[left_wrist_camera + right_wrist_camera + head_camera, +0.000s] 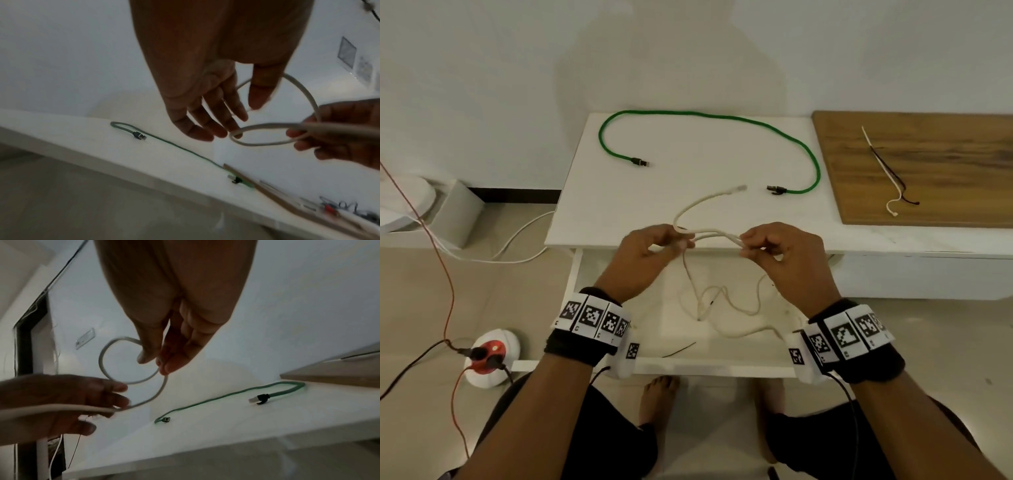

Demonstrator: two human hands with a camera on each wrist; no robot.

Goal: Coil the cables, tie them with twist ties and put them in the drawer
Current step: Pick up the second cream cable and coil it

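Observation:
A white cable (702, 202) is held over the front edge of the white table (619, 205). My left hand (681, 241) pinches one bend of it and my right hand (744, 245) pinches the other, with a small loop (267, 125) between them. In the right wrist view my thumb and fingers (156, 363) close on that loop (102, 363). The cable's plug end (739, 188) rests on the table. More pale cable (739, 329) lies in loose curves in the open drawer (688, 368) below; whether it is the same cable I cannot tell. A green cable (705, 114) lies uncoiled farther back.
A wooden board (945, 192) at the right carries a white and a black twist tie (883, 168). A thin dark tie (681, 347) lies in the drawer. A round power strip (489, 353) and wires sit on the floor at left. My bare foot (657, 394) is under the drawer.

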